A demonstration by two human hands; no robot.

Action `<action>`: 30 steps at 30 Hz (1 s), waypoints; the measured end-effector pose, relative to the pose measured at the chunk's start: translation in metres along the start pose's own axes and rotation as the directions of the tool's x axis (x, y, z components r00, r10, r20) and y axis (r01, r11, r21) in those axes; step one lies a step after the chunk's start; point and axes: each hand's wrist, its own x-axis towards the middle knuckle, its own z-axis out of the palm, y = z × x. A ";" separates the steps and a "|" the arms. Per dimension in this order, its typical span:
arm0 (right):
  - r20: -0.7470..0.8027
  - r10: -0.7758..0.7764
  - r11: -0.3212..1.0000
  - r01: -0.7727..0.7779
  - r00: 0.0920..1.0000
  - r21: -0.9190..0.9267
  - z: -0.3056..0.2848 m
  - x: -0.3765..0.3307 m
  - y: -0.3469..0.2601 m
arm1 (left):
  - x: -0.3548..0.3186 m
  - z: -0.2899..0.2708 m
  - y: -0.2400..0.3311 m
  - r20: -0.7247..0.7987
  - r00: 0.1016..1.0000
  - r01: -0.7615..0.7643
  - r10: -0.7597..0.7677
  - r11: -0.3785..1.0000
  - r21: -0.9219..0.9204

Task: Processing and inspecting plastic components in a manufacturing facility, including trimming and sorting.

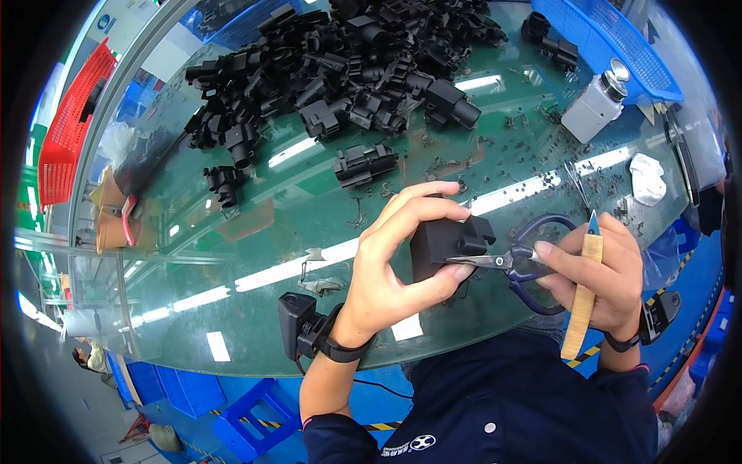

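Observation:
My left hand [379,263] is closed around a boxy black plastic part [434,243], thumb in front and fingers over the top. In my right hand [610,271] are small scissors [504,261] with dark blue loop handles. Their narrow blades reach to the held part by my left thumb; whether they touch it I cannot tell. The same hand also keeps a craft knife [583,290] between its fingers, its yellowish-brown handle hanging down and its short pointed blade up. Just beyond my left hand lies a single black part [365,164].
A large heap of black plastic parts [348,69] covers the far side of the green tabletop [270,193]. At right stand a blue basket [618,46] and a metal-topped pump bottle [595,104], near tweezers [576,184] and a crumpled white tissue [648,179]. Black scraps are scattered about.

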 end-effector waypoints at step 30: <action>-0.105 0.388 0.915 -0.369 0.916 0.163 0.022 -0.006 0.011 | 0.001 0.008 -0.003 0.041 0.994 -0.101 0.106 0.989 -0.111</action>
